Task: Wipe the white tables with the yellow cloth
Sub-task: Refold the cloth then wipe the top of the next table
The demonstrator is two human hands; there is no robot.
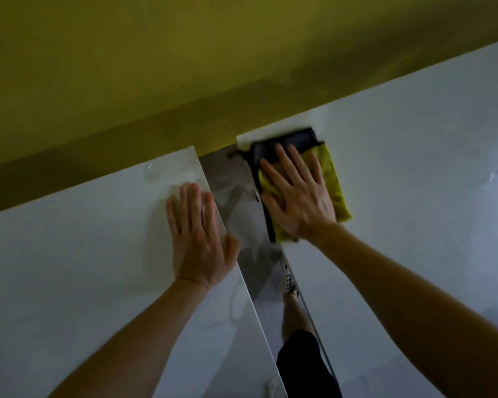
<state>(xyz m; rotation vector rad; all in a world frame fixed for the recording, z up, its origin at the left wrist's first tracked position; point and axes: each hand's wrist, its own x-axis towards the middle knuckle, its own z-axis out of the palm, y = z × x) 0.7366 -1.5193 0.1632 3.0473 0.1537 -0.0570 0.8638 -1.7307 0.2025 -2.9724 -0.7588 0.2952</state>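
Your left table [69,254] runs up to the yellow wall [184,53]. Your left hand [197,239] lies flat on it at its right edge, fingers straight, holding nothing; it looks like a brace. Faint rings [153,170] show near that table's far edge, so I judge it needs wiping.

Between the 2 tables is a gap, with the floor [242,202] and your shoe [289,282] visible through it.

On the right table [429,168], your right hand [299,202] presses flat, fingers spread, on the yellow cloth [335,182]. The cloth is folded with a dark side showing and sits at the far left corner, touching the edge.

With the cloth at 1 corner, most of this top appears left to do. Nothing shows clearly which parts are already clean. A small mark [490,176] shows far to the right.
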